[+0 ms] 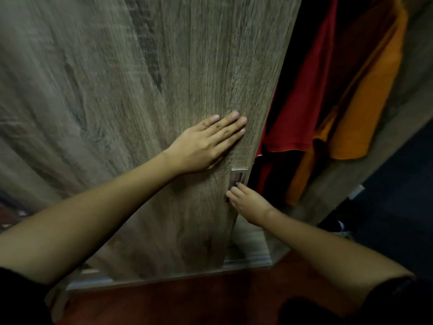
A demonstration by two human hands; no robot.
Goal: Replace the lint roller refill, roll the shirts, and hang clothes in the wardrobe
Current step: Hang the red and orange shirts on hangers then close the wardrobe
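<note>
A grey-brown wood-grain wardrobe door (140,90) fills most of the view, partly slid across the opening. My left hand (206,144) lies flat on the door near its right edge, fingers together and stretched out. My right hand (248,205) is lower, with its fingertips hooked in the recessed metal handle (237,181) at the door's edge. Inside the dark opening hang a red shirt (302,102) and an orange shirt (365,106), side by side. The lint roller is out of sight.
The wardrobe's right side panel (375,146) slants down beside the orange shirt. A metal bottom track (246,260) runs under the door. Dark red floor (187,299) lies in front. The area at the far right is dark, with a small pale object (356,191).
</note>
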